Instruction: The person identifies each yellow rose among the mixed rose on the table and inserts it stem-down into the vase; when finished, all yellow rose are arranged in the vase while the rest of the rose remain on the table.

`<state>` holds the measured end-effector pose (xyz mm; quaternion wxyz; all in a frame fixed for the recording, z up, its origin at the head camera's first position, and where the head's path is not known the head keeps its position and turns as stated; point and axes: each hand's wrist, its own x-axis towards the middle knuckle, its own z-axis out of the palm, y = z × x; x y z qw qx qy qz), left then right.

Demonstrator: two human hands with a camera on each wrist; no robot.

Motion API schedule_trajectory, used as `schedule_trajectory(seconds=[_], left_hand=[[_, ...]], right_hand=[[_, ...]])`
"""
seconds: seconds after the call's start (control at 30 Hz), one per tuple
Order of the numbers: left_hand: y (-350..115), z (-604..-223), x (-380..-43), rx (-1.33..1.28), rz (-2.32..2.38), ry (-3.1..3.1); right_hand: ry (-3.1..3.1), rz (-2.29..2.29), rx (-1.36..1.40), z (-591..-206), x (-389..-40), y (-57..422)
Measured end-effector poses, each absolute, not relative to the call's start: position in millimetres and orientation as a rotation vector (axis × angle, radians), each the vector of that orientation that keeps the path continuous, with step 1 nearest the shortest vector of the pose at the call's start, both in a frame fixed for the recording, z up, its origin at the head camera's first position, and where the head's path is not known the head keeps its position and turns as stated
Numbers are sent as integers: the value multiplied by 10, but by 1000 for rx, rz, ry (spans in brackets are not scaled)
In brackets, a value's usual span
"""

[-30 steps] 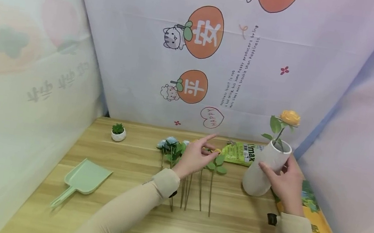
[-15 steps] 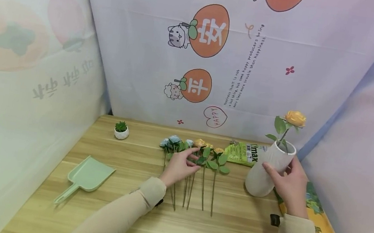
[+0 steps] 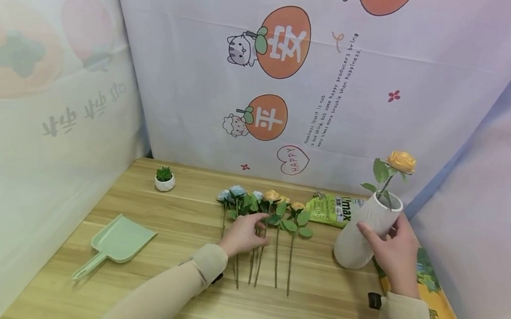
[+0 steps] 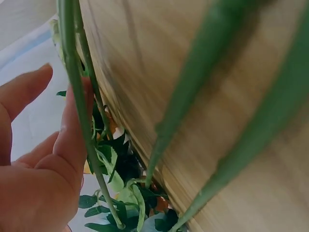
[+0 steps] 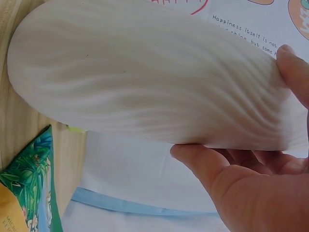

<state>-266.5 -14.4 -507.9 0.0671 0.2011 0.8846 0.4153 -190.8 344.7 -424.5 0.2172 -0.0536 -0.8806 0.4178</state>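
My right hand (image 3: 391, 252) grips a white ribbed vase (image 3: 364, 233), tilted to the right, fingers on one side and thumb on the other. One yellow rose (image 3: 401, 161) with green leaves stands in its mouth. My left hand (image 3: 244, 233) is over the row of stemmed flowers on the table, fingers and thumb apart. Blue roses (image 3: 237, 191) lie at the row's left, yellow roses (image 3: 272, 195) at its right. In the left wrist view a green stem (image 4: 77, 87) passes in front of the left fingers (image 4: 72, 130); whether they touch it I cannot tell.
A green dustpan (image 3: 121, 239) and a small potted succulent (image 3: 165, 180) stand on the left of the wooden table (image 3: 157, 313). Behind the vase lies a lime-green packet (image 3: 326, 210). A yellow bag (image 3: 445, 314) lies at the right, partly behind the right arm. Printed cloth (image 3: 190, 64) encloses the table.
My left hand has moved left and down, from the yellow roses at the right of the row to the stems nearer the middle. My right hand still holds the tilted vase.
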Motion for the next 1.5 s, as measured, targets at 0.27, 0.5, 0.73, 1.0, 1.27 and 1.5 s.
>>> schedule_trajectory(seconds=[0.27,0.5,0.73,1.0,1.27,1.5], left_hand=[[-132,-5116,-2695,626,1145,2653],[-86,-5130,-2721,645,1114,2665],[-81,-5124,-2711,632,1118,2665],[-84,-5123,-2721,628,1146,2652],[-102,-5123,-2719,615,1156,2651],[-105,-5124,-2710,624,1185,2641]], right_hand=[[-2435,1148,-135,-4229,-1897,3440],[-2426,1143,-129,-4235,-1890,3448],[-2423,1147,-122,-4245,-1895,3449],[-2418,1134,-112,-4247,-1902,3451],[-2419,1150,-112,-4241,-1891,3451],[-2417,1143,-111,-4239,-1890,3446]])
